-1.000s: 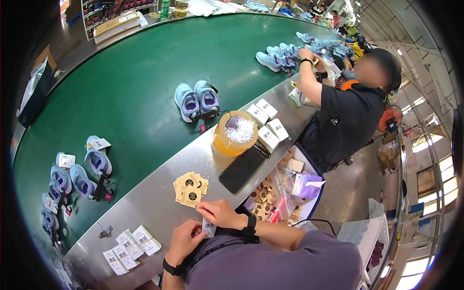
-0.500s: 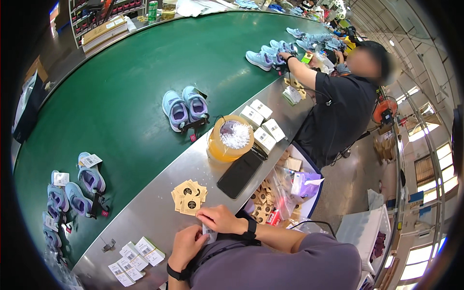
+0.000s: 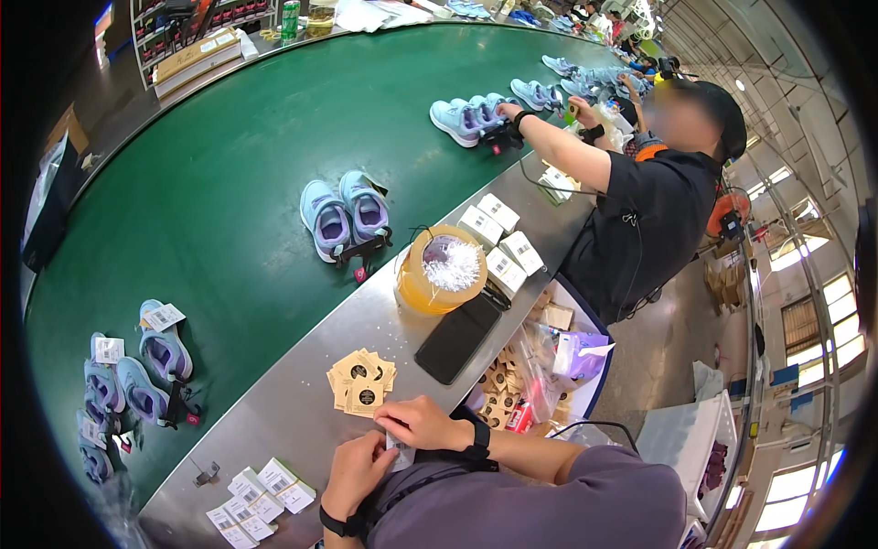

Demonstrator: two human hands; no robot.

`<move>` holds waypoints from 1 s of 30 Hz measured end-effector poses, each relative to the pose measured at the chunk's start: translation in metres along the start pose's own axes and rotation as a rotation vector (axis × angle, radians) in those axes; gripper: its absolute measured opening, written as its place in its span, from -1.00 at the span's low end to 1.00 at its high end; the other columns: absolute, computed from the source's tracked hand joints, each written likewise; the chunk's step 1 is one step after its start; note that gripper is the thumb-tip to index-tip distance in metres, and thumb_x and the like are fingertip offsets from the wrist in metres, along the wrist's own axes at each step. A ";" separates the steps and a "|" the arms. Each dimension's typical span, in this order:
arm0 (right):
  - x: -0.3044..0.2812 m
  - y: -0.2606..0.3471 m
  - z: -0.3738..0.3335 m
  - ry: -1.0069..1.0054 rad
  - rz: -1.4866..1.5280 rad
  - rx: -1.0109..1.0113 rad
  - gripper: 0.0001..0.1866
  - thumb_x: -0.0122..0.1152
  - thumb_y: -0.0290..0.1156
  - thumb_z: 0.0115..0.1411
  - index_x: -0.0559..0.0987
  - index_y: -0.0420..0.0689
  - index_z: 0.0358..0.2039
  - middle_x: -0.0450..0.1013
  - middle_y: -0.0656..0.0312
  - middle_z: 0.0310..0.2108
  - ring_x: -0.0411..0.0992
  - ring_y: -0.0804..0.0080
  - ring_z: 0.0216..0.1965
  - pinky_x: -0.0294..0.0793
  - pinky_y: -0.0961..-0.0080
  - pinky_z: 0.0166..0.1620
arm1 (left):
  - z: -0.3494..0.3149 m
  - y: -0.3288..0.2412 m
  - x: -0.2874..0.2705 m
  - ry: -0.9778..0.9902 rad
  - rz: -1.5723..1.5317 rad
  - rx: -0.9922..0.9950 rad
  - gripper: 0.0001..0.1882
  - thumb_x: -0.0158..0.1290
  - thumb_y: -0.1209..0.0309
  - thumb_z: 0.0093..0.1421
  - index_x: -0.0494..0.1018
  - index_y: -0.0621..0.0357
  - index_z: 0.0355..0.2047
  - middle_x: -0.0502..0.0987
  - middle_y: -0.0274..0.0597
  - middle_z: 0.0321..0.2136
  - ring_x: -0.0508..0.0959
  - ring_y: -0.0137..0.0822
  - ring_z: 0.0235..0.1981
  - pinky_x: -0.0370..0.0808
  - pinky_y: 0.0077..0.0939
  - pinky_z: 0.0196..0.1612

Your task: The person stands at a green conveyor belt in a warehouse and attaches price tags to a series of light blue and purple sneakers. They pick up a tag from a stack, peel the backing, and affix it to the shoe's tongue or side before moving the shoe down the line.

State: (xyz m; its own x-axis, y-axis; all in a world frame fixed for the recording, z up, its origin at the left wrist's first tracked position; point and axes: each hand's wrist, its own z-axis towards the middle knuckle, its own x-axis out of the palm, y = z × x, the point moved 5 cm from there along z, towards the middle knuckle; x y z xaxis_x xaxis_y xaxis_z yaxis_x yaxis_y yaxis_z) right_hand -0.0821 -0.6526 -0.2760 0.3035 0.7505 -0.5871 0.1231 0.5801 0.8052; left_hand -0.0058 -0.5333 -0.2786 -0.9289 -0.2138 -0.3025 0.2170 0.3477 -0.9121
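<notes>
Close to my body, above the metal ledge (image 3: pixel 302 384), my left hand (image 3: pixel 355 468) and my right hand (image 3: pixel 419 424) come together with fingers pinched on a white paper tag (image 3: pixel 400 452). Part of the tag is covered by the fingers. Just beyond my right hand lies a fanned pile of tan cards (image 3: pixel 362 378) with dark round prints. Stacks of white barcode tags (image 3: pixel 261 494) sit left of my left hand. A black phone (image 3: pixel 457 340) rests on the ledge, beside a yellowish tub (image 3: pixel 439 271) holding white plastic fasteners.
Light-blue shoes (image 3: pixel 344 216) stand in pairs on the green conveyor belt (image 3: pixel 229 156); tagged ones (image 3: pixel 163 340) are at left. More white tag stacks (image 3: pixel 501 240) are past the tub. A co-worker (image 3: pixel 631 201) handles shoes at right. A bin (image 3: pixel 585 366) of cards and bags adjoins the ledge.
The shoes on the belt have shifted slightly left and nearer. The co-worker's arm has moved left with a row of shoes. My hands have stayed nearly in place on the tag.
</notes>
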 end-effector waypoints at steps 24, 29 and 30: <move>-0.002 -0.005 0.005 -0.032 -0.005 -0.024 -0.92 0.18 -0.46 0.10 0.53 -0.15 -0.37 0.48 0.12 -0.57 0.47 0.20 -0.58 0.42 0.41 -0.51 | 0.006 0.002 0.002 -0.001 0.013 0.020 -0.79 0.14 0.37 0.06 0.39 0.25 -0.42 0.49 0.00 -0.59 0.50 0.01 -0.54 0.39 -0.23 -0.48; -0.002 -0.005 0.005 -0.007 -0.006 0.002 -0.90 0.14 -0.45 0.11 0.50 -0.17 -0.36 0.49 0.09 -0.55 0.48 0.13 -0.54 0.44 0.35 -0.49 | 0.006 0.002 0.002 0.007 0.010 0.011 -0.79 0.14 0.36 0.07 0.39 0.24 -0.41 0.49 0.00 -0.59 0.50 0.01 -0.54 0.39 -0.23 -0.48; -0.001 -0.005 0.005 -0.006 -0.008 0.004 -0.90 0.14 -0.45 0.11 0.50 -0.17 -0.36 0.49 0.09 -0.55 0.48 0.13 -0.54 0.44 0.35 -0.49 | 0.007 0.002 0.002 0.008 0.008 0.010 -0.79 0.14 0.36 0.07 0.39 0.24 -0.41 0.49 0.00 -0.59 0.50 0.01 -0.54 0.39 -0.23 -0.48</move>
State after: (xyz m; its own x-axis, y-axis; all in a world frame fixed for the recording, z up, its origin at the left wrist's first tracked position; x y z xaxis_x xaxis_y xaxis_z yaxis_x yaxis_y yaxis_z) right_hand -0.0784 -0.6584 -0.2791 0.3078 0.7443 -0.5927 0.1291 0.5845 0.8011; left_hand -0.0051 -0.5390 -0.2831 -0.9295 -0.2032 -0.3078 0.2278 0.3400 -0.9124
